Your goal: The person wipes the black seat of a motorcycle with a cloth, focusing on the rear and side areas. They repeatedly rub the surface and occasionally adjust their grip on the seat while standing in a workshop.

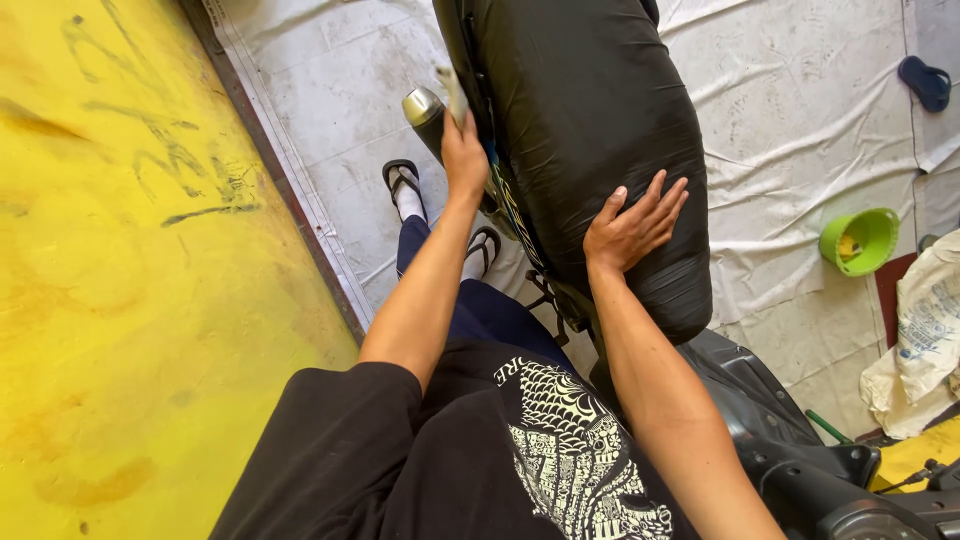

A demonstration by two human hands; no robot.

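Grey-white sheeting (800,130), creased and scuffed, covers the floor; a yellow painted surface (120,300) with dark scrawls fills the area left of the seat, edged by a dark strip. Head view, single. Item, one: motorcycle seat (590,130), wrapped in glossy black cover, long, running from top centre down to mid frame; taken as landmark. Item, one: right hand (632,225), fingers spread wide and flat, palm pressed on the seat's lower part, nothing enclosed. Item, one: left hand (464,155), at the seat's left edge, fingers closed round a small pale tool (452,92) that sticks up from the fist; its kind cannot be told. Item, one: chrome-capped exhaust pipe (424,112), just left of the seat, beside the left hand. Items, two: black sandals with white socks (405,185), on the sheeting left of and below the seat. Item, one: green plastic bowl (860,240), well right of the seat, something yellow inside. Item, one: blue slipper (925,82), far right of the seat, top corner. Item, one: pale printed sack (925,330), crumpled, right of the seat, below the bowl. Item, one: dark motorcycle bodywork (790,440), below the seat's rear end. Wearer: black printed shirt (560,440), dark blue trousers.
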